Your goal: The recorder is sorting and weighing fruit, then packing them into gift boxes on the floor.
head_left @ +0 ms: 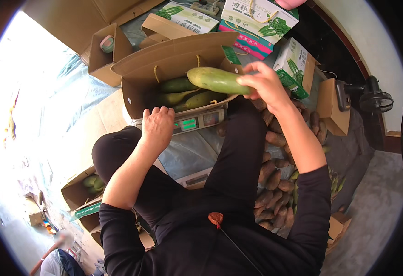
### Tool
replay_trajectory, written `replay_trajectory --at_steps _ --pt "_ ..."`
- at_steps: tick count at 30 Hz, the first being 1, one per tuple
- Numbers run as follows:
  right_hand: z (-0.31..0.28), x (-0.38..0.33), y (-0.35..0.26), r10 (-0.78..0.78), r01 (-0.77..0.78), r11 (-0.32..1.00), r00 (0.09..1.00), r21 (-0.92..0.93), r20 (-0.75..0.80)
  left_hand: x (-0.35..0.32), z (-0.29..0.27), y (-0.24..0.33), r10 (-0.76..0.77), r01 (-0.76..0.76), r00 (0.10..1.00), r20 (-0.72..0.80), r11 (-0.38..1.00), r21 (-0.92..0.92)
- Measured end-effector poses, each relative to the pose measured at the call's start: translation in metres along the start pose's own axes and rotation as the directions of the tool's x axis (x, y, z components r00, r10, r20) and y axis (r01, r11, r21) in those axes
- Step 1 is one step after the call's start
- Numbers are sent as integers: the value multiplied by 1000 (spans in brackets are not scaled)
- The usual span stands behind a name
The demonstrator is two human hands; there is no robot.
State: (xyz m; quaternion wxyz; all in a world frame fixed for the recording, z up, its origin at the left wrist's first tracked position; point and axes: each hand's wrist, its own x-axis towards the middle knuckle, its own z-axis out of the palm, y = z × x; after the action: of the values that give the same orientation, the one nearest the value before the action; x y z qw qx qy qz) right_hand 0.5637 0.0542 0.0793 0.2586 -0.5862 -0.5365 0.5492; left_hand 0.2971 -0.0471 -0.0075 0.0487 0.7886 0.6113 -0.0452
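Note:
My right hand (266,86) holds a long, pale green radish (213,80) by its right end, above an open cardboard box (139,69). Several darker green radishes (176,85) lie inside the box, partly hidden by its near wall. The fingers of my left hand (158,125) are bent over the near rim of the box, gripping it. Yellow cord handles hang from the raised far flap. Beneath the box is a scale (199,121) with a lit green display, in front of my knees.
To the right lies a heap of brown, oblong roots (275,184). Printed cartons (256,23) stand at the back, and a small black fan (376,97) is at the far right. Another box with green radishes (93,183) sits left of my leg. A roll of tape (106,43) rests in a small carton.

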Motion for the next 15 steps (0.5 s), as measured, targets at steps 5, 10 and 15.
replay_trajectory --at_steps 5,10,15 --pt "56 14 -24 -219 227 971 971 -72 101 0 1 -4 5 -6 1000 11 1000 12" --pt "40 29 5 -351 310 795 936 -521 22 2 -4 -3 8 -8 1000 24 1000 -17" --pt "37 35 28 -254 146 483 967 -863 21 1 -5 -4 3 -2 999 48 1000 -16"
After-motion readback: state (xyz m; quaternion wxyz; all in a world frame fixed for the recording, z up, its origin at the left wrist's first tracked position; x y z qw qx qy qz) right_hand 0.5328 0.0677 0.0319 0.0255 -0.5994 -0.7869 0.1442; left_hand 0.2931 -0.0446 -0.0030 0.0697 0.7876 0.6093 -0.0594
